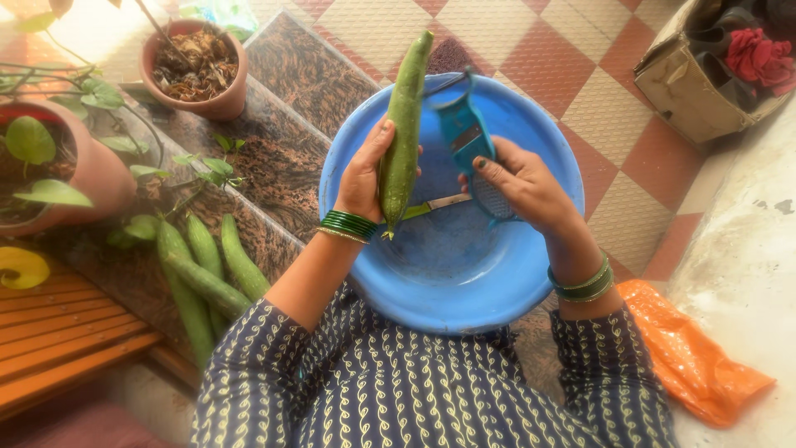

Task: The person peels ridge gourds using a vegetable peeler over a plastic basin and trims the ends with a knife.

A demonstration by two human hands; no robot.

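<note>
Hands at work over a round blue plastic basin (531, 274) resting in a seated person's lap: the left hand (362, 176) has its fingers wrapped around the lower part of a long green ridged gourd (404, 133), holding it nearly upright so its tip leans past the basin's far rim, while the right hand (521, 182) is closed on a teal-handled peeler (464, 137) just beside the gourd, its head pointing away from the body. A slim knife with a green handle and steel blade (433, 205) lies on the bottom of the basin, between the two wrists; apart from it the basin appears to hold nothing, with no peelings visible. Risks, as they look from here: the gourd is gripped only low down, so a hard stroke could tip it or twist it free, and the thumb lies along the side the peeler stands nearest, where a slip could nick it; the loose blade below is a further hazard to a hand reaching down. Four more long green gourds (207, 278) lie on the speckled stone step (290, 158) at the person's left. A terracotta pot (228, 104) holds dry soil and plant litter; a second pink-brown pot (104, 178) carries a leafy green vine. A cardboard box (684, 91) on the checked tile floor contains dark and red cloth, and an orange plastic bag (696, 353) lies crumpled at the right
</note>
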